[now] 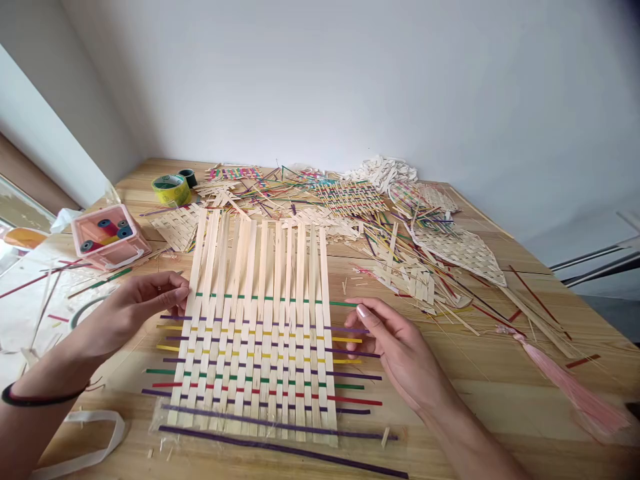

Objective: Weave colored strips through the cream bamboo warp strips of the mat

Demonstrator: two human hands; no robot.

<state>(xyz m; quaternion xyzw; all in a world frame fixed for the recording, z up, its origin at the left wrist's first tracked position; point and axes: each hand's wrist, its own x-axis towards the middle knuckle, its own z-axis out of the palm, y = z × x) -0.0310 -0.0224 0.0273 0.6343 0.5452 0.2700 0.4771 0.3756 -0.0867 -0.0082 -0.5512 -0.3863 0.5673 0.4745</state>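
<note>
A panel of pale upright strips [253, 267] lies on the wooden table, crossed by thin purple, yellow, green and red strips. Its lower edge is under clear tape. The topmost green strip [295, 300] runs through the pale strips above the others. My right hand [400, 350] pinches that green strip's right end between thumb and finger. At the panel's left edge, my left hand [150, 303] has its thumb and fingers together; the strip's left end is hidden there. A loose purple strip [280, 451] lies in front of the panel.
Behind the panel are heaped loose strips [280, 193] and small woven pieces [350, 198]. A pink box of spools [113, 237] and tape rolls [171, 190] stand at the left. A woven fan [463, 253] and a pink tassel [575, 387] lie at the right.
</note>
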